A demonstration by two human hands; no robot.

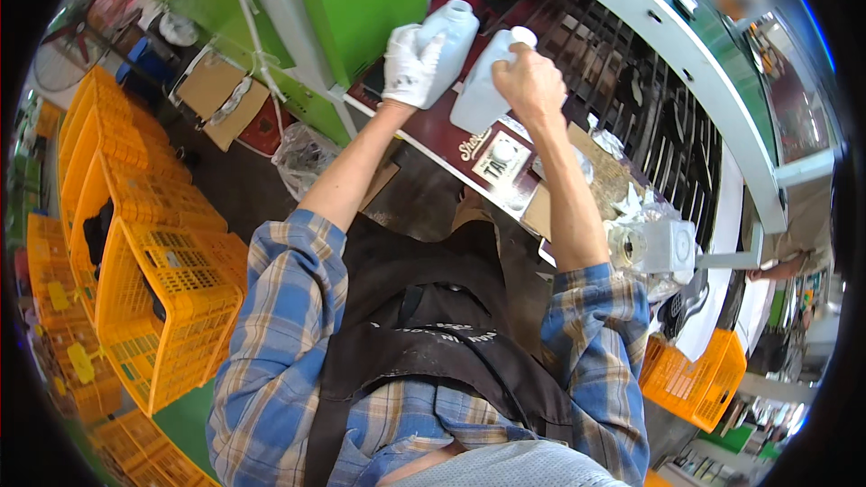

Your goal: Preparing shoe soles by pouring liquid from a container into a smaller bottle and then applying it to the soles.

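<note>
My left hand [410, 65], in a white glove, grips a pale plastic jug [451, 36] by its side, above a dark red machine top [446, 140]. My bare right hand [530, 81] grips a second pale jug [481, 95] just below its white cap. The two jugs are held close together, nearly touching, over the black metal grate [622, 90]. Both forearms reach up from blue plaid sleeves over a dark apron.
Stacked orange plastic crates [153, 289] stand at my left, another orange crate [695, 379] at the lower right. A clear jar and crumpled plastic [645, 248] sit on the counter at right. Green wall panels, cardboard and a plastic bag lie beyond the machine. Another person stands at the top right.
</note>
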